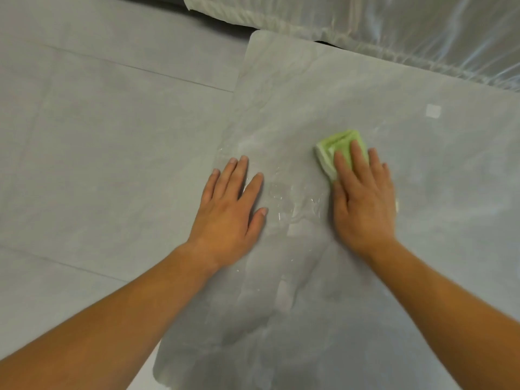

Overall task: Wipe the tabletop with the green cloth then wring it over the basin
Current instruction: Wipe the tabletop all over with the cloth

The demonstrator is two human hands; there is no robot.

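Observation:
A folded green cloth (334, 147) lies on the grey marbled tabletop (323, 88). My right hand (363, 198) presses flat on the cloth, fingers spread over it, so only its far and left parts show. My left hand (233, 204) rests flat and spread on the tabletop near its left edge, holding nothing. Wet streaks and drops (292, 204) glisten on the surface between the two hands. No basin is in view.
The tabletop's left edge drops off to a grey tiled floor (98, 136). Something wrapped in clear plastic sheeting (380, 23) lies beyond the table's far edge. A small pale square mark (433, 111) sits on the tabletop at the far right.

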